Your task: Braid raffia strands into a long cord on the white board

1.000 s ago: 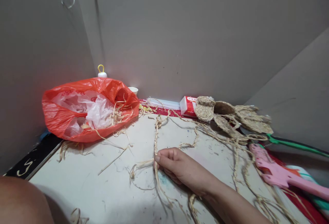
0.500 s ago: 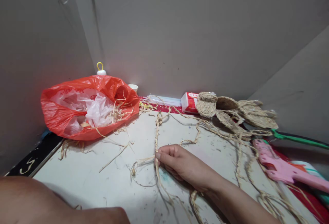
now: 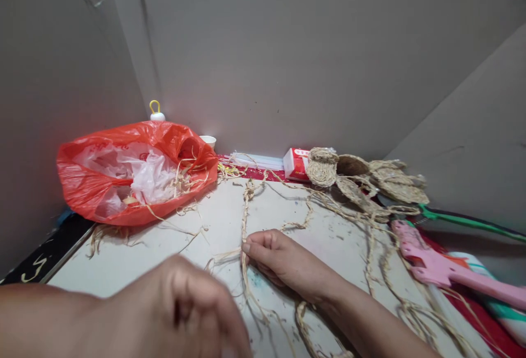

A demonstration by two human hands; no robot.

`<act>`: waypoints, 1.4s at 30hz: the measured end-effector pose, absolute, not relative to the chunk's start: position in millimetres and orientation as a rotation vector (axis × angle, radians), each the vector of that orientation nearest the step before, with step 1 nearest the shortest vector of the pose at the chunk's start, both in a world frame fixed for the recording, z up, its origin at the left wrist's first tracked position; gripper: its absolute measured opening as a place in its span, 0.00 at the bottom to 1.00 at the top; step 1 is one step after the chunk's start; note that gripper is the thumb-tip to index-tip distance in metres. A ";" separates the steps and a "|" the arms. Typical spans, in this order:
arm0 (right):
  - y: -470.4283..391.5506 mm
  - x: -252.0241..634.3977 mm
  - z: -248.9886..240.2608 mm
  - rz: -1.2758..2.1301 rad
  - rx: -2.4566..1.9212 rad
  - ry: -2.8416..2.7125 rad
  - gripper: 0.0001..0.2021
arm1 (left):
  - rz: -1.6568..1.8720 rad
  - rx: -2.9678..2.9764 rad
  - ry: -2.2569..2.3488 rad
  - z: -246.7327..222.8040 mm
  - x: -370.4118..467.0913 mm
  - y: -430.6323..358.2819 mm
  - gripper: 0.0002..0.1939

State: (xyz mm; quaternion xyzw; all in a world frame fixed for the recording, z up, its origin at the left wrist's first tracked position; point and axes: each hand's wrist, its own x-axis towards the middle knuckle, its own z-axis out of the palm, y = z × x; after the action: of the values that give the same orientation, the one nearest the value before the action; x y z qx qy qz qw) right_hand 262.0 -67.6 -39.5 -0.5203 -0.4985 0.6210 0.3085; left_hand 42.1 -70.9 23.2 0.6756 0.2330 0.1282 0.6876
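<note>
My right hand [image 3: 271, 259] pinches a thin straw braid [image 3: 245, 215] between thumb and fingers, at the point where the plaited part gives way to loose strands. Those loose strands [image 3: 246, 287] trail toward me below the pinch, and a few stick out to the left. The far end of the braid is knotted [image 3: 249, 189] on the white table [image 3: 209, 194]. My left hand [image 3: 184, 298] is large and blurred in the lower foreground, left of the strands. Its fingers bend downward and their tips are out of sight, so I cannot see anything in them.
A red plastic bag [image 3: 102, 210] with white plastic and straw scraps lies at the left. Woven straw pieces [image 3: 322, 166] sit at the back right beside a red-and-white packet [image 3: 293, 163]. A pink glue gun [image 3: 427, 262] lies at the right, near more straw cords [image 3: 372, 248].
My left hand has risen from the bottom left edge and moved right, toward the braid. The right hand keeps its pinch on the braid. The whole view has shifted slightly.
</note>
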 end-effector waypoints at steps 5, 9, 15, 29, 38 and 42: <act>-67.0 261.8 -40.3 1.667 -1.349 -1.281 0.15 | 0.364 1.339 0.868 10.2 61.2 -28.3 0.13; -67.0 261.1 -37.9 1.689 -1.340 -1.256 0.15 | 0.413 1.365 0.900 -9.8 72.3 -15.8 0.11; -67.6 260.9 -37.5 1.698 -1.330 -1.230 0.19 | 0.393 1.268 0.987 -25.4 86.6 -20.5 0.12; -70.1 260.7 -44.5 1.700 -1.340 -1.242 0.22 | 0.431 1.039 0.966 -27.0 85.9 -20.4 0.08; -69.7 262.2 -52.0 1.667 -1.375 -1.305 0.22 | 0.333 1.161 1.014 -30.8 86.2 -14.8 0.11; -70.1 263.2 -52.8 1.645 -1.373 -1.326 0.23 | 0.289 1.345 1.007 -25.9 86.3 -11.1 0.10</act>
State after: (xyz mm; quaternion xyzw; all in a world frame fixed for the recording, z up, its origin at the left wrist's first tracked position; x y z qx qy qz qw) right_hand 263.2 -70.1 -52.8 -0.5188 -0.5011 0.6215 0.3058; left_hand 86.3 -11.1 -25.9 0.5938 0.4449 0.1276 0.6582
